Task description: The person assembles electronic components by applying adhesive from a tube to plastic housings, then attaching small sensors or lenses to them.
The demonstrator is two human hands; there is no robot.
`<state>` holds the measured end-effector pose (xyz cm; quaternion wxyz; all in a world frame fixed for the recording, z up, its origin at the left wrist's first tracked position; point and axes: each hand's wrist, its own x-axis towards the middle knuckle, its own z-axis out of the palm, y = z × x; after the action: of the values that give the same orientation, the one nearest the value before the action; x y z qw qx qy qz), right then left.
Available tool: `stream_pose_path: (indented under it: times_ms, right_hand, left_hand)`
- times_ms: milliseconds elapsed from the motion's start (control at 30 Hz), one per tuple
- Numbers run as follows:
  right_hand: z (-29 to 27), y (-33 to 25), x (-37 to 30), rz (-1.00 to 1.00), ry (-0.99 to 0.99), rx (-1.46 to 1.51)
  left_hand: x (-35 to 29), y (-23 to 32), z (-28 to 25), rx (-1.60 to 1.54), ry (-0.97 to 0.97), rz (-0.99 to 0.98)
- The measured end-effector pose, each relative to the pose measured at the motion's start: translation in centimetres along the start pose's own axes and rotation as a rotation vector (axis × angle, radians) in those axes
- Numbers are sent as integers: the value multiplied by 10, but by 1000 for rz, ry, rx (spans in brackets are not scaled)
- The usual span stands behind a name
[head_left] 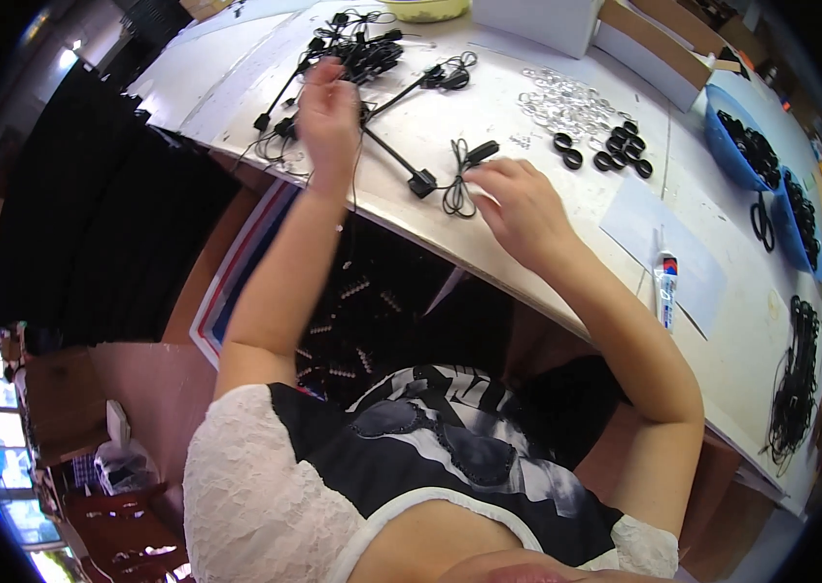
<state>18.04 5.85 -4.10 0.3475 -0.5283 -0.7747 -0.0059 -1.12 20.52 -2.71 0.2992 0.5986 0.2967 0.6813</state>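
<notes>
My left hand point(329, 121) is raised at the front of a tangled heap of black cables point(362, 60). Its fingers are bent and smeared by motion, so any grip cannot be made out. Just right of it, several black cables with small box-shaped ends point(421, 183) lie on the white table point(527, 248). My right hand point(525, 209) is beside a looped black cable point(458, 187), its fingertips at the loops. Thumb and fingers stand apart there, and the cable rests on the table near its front edge.
Clear plastic rings point(566, 100) and black rings point(625, 146) lie beyond my right hand. A glue tube point(667, 290) sits on white paper point(625, 219). To the right are blue bowls point(730, 167) of black parts, scissors point(762, 222) and a cable bundle point(795, 379). Boxes point(649, 49) stand behind.
</notes>
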Motion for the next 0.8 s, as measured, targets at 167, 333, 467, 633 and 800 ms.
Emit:
stream_pose_path:
  times_ms: [167,333,467,633,800]
  right_hand:
    - [76,2,35,-114,83,-82]
    - [87,9,32,-139,-112,-2]
    - [85,20,38,-96,-24,69]
    - [69,13,41,-71,9,-18]
    - [76,5,36,-42,-147,-52]
  left_hand:
    - [81,-55,-105,607,16,-136]
    - [109,-65,-121,932,-386,3]
    - [132,-84,-111,1506,-417,-63]
    - [170,-122,-124,1412,-350,-229]
    - [130,-118,-95,1180,-505,36]
